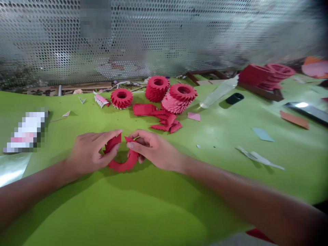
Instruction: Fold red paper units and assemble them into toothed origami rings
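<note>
A curved chain of folded red paper pieces [123,166], toothed along its outer edge, forms a ring with a gap at its far side. My left hand [89,150] pinches the chain's left end between thumb and fingers. The other end is gripped by my right hand [151,147], its thumb on top and fingers curled beneath. Beyond my hands lies a loose pile of folded red paper pieces [167,121]. Behind it stand finished-looking toothed paper rings: a small red one [121,98], a red stack [157,89] and a pink stack with a red top [179,98].
A clear glue bottle [219,91] lies beside its black cap [235,98]. Farther right are red paper stacks in a brown tray [266,92], a phone-like dark object [311,112] and paper scraps [262,134]. A perforated metal panel [153,41] closes off the green table's back.
</note>
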Available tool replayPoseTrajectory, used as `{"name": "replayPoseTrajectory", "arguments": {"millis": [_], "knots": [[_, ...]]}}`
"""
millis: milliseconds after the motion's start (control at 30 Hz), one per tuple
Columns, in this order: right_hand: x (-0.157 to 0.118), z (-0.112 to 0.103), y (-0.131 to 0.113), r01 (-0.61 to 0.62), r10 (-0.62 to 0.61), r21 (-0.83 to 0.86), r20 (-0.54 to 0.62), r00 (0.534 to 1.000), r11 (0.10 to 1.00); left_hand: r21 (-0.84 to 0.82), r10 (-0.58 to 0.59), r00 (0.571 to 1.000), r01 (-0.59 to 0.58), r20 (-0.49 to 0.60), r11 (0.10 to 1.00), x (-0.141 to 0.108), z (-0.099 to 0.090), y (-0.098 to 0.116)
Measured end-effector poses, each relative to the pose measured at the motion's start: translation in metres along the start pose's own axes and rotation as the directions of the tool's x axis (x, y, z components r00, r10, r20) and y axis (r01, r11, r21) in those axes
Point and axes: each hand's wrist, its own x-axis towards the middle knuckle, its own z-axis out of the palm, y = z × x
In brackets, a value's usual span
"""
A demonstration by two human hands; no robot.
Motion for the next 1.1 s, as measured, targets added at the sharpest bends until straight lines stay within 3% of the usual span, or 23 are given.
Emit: {"name": "replayPoseTrajectory", "arguments": {"millis": [67, 133, 200, 300, 367, 533, 633, 767, 867, 1100], "knots": [[-0.001, -0.001, 0.001, 0.079, -0.085, -0.095, -0.052, 0.995, 0.992, -0.181, -0.114, 0.992, 0.120, 0.047, 0.976, 0.000, -0.002, 0.001], [-0.003, -0.002, 0.000, 0.226, -0.260, -0.259, -0.103, 0.960, 0.939, -0.392, -0.222, 0.968, 0.249, 0.115, 0.885, 0.001, -0.004, 0.002], [-0.005, -0.004, 0.000, 0.403, -0.492, -0.453, -0.095, 0.865, 0.795, -0.549, -0.296, 0.932, 0.363, 0.210, 0.753, 0.001, -0.006, 0.003], [-0.007, -0.006, 0.000, 0.577, -0.743, -0.631, 0.002, 0.670, 0.518, -0.631, -0.311, 0.871, 0.490, 0.381, 0.601, -0.001, -0.009, 0.005], [-0.008, -0.007, 0.000, 0.610, -0.811, -0.689, 0.053, 0.583, 0.393, -0.648, -0.270, 0.860, 0.505, 0.433, 0.570, -0.002, -0.012, 0.007], [-0.010, -0.008, 0.001, 0.612, -0.888, -0.779, 0.174, 0.425, 0.140, -0.703, -0.127, 0.897, 0.414, 0.424, 0.578, 0.003, -0.016, 0.015], [-0.009, -0.008, 0.002, 0.618, -0.889, -0.782, 0.224, 0.399, 0.080, -0.739, -0.054, 0.903, 0.383, 0.427, 0.553, 0.006, -0.016, 0.018], [-0.007, -0.006, 0.003, 0.689, -0.909, -0.710, 0.180, 0.375, 0.143, -0.768, 0.006, 0.924, 0.314, 0.383, 0.559, 0.007, -0.015, 0.019], [-0.007, -0.004, 0.004, 0.702, -0.908, -0.693, 0.172, 0.381, 0.164, -0.763, 0.026, 0.922, 0.302, 0.385, 0.571, 0.005, -0.015, 0.018], [-0.013, -0.003, -0.001, 0.669, -0.883, -0.733, 0.228, 0.409, 0.121, -0.752, 0.049, 0.901, 0.328, 0.431, 0.572, 0.003, -0.016, 0.017]]}}
